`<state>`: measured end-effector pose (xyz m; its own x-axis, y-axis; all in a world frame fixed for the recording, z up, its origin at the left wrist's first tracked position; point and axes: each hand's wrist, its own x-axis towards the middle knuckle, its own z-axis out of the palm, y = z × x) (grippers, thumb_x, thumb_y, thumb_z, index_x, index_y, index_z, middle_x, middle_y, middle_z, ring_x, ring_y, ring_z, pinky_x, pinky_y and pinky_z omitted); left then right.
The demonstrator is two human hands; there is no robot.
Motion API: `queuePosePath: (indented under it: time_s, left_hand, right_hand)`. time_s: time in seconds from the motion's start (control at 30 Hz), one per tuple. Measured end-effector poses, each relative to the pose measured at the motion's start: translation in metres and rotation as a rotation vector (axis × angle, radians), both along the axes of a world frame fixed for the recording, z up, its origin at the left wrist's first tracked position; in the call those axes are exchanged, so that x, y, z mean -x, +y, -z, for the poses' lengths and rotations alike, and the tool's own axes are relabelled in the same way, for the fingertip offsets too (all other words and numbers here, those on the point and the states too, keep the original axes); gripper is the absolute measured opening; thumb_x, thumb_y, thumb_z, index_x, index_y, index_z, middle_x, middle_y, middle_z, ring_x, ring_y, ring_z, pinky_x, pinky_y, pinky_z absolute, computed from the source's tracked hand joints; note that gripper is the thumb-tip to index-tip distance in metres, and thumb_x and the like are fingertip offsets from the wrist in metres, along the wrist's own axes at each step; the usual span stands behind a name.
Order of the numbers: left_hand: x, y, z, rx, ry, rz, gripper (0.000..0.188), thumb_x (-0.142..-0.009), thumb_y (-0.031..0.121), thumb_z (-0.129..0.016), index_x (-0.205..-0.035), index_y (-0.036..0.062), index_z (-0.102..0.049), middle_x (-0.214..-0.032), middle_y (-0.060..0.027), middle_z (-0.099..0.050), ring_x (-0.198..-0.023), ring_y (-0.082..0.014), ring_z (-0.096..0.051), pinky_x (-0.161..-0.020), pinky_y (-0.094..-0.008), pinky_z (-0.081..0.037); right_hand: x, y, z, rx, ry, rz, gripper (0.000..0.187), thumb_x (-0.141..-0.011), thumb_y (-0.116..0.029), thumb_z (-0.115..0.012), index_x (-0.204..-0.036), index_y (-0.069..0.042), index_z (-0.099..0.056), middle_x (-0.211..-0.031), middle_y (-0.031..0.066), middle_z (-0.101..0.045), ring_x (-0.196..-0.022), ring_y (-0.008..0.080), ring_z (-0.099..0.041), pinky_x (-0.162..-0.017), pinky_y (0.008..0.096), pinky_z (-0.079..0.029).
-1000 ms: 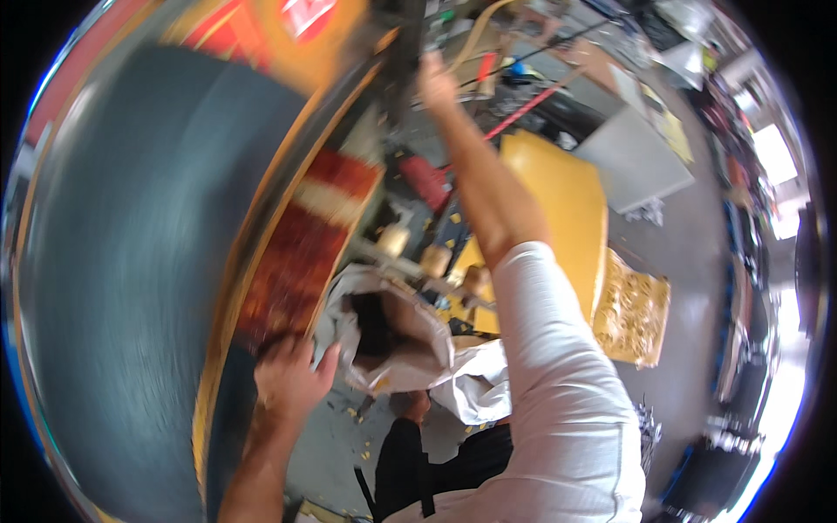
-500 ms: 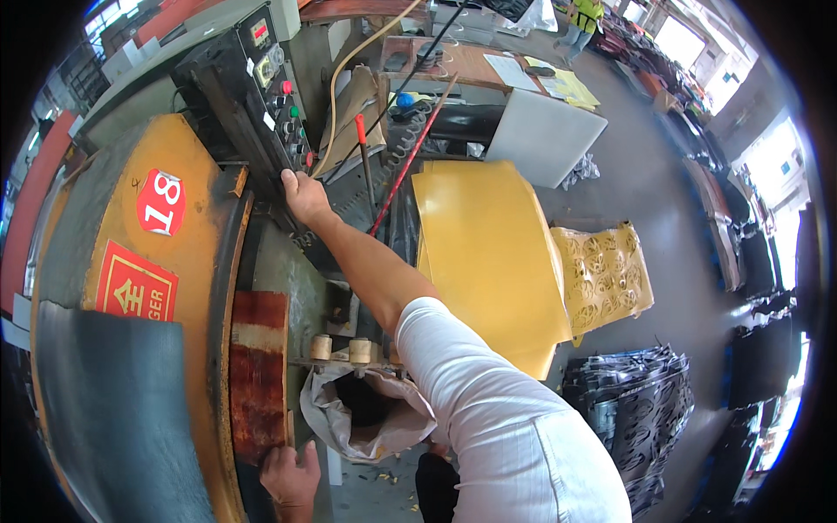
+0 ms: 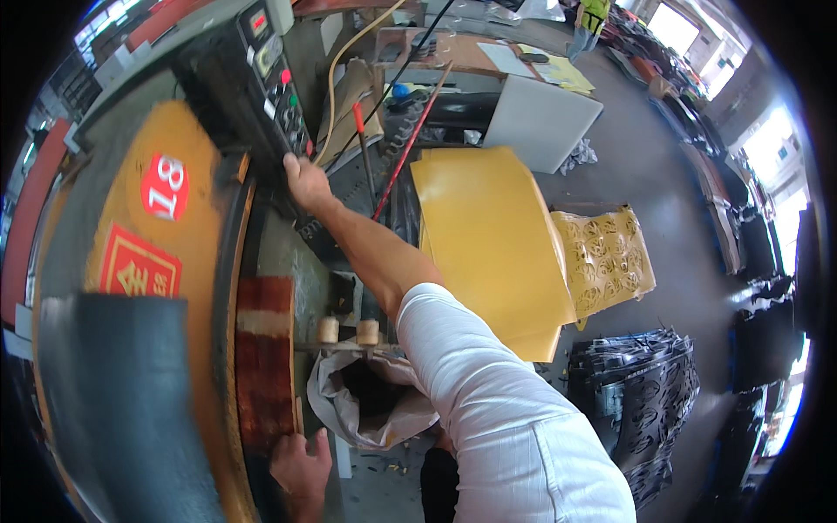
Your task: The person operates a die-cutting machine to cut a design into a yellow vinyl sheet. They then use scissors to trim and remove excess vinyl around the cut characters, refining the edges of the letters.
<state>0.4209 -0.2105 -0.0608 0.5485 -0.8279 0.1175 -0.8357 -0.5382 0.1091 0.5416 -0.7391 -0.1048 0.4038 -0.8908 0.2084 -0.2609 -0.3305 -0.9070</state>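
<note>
Worker's L hand [image 3: 302,464], fingers curled, is nearer the red-brown board [image 3: 264,370], which runs lengthwise ahead. R hand [image 3: 308,183] at ctrl panel [image 3: 275,94]; can't tell either grip.

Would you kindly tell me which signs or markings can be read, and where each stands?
I describe these without quoting.
Round red sticker, yellow machine panel: large white digits, legible.
Rectangular red sign, same panel: pale characters, partly legible.
Control-panel display: red, too small to read.
</note>
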Motion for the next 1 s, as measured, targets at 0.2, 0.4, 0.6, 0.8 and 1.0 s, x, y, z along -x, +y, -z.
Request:
queuePosePath:
  time_s: [0.2, 0.4, 0.6, 0.8, 1.0]
  left_hand:
    - [-0.002, 0.000, 0.004, 0.013, -0.005, -0.015, 0.044, -0.088, 0.043, -0.079, -0.069, 0.0111, -0.056, -0.072, -0.0116, -0.059, -0.069, -0.0363, -0.064, -0.058, -0.0482, -0.049]
    - [0.007, -0.005, -0.006, 0.078, -0.069, -0.039, 0.042, -0.089, 0.039, -0.078, -0.067, 0.0104, -0.056, -0.069, -0.0132, -0.058, -0.065, -0.0396, -0.062, -0.056, -0.0522, -0.048]
    - [0.023, -0.007, -0.033, -0.069, -0.003, -0.113, 0.047, -0.098, 0.050, -0.066, -0.079, 0.0074, -0.073, -0.083, -0.0174, -0.073, -0.079, -0.0405, -0.071, -0.071, -0.0522, -0.057]
    - [0.014, -0.018, -0.010, -0.095, -0.017, -0.165, 0.035, -0.095, 0.042, -0.069, -0.084, 0.0082, -0.075, -0.085, -0.0215, -0.074, -0.076, -0.0444, -0.071, -0.066, -0.0566, -0.056]
    - [0.045, -0.006, -0.015, -0.128, 0.090, -0.316, 0.033, -0.092, 0.039, -0.068, -0.086, 0.0071, -0.074, -0.093, -0.0205, -0.076, -0.090, -0.0432, -0.073, -0.083, -0.0542, -0.058]
  right_hand:
    - [0.075, -0.002, -0.018, 0.071, 0.087, -0.184, 0.055, -0.107, -0.052, -0.048, -0.116, -0.001, -0.067, -0.115, 0.0298, -0.069, -0.116, 0.0486, -0.064, -0.099, 0.0535, -0.051]
    - [0.365, 0.026, 0.073, -0.098, 0.496, -0.385, 0.065, -0.107, -0.059, -0.044, -0.125, -0.002, -0.070, -0.130, 0.0297, -0.068, -0.121, 0.0475, -0.064, -0.104, 0.0522, -0.050]
    - [0.805, 0.233, 0.161, -0.004, 1.559, -0.541, 0.029, -0.088, -0.018, -0.069, -0.116, -0.010, -0.074, -0.091, 0.0134, -0.078, -0.085, 0.0367, -0.076, -0.079, 0.0483, -0.061]
    - [0.958, 0.372, 0.159, -1.020, 0.826, 0.187, 0.017, -0.089, -0.020, -0.066, -0.100, -0.010, -0.073, -0.084, 0.0123, -0.076, -0.078, 0.0343, -0.074, -0.071, 0.0478, -0.059]
    - [0.947, 0.354, 0.148, -1.085, 0.632, -0.029, 0.016, -0.089, -0.022, -0.063, -0.084, -0.010, -0.072, -0.078, 0.0113, -0.075, -0.070, 0.0320, -0.073, -0.063, 0.0474, -0.056]
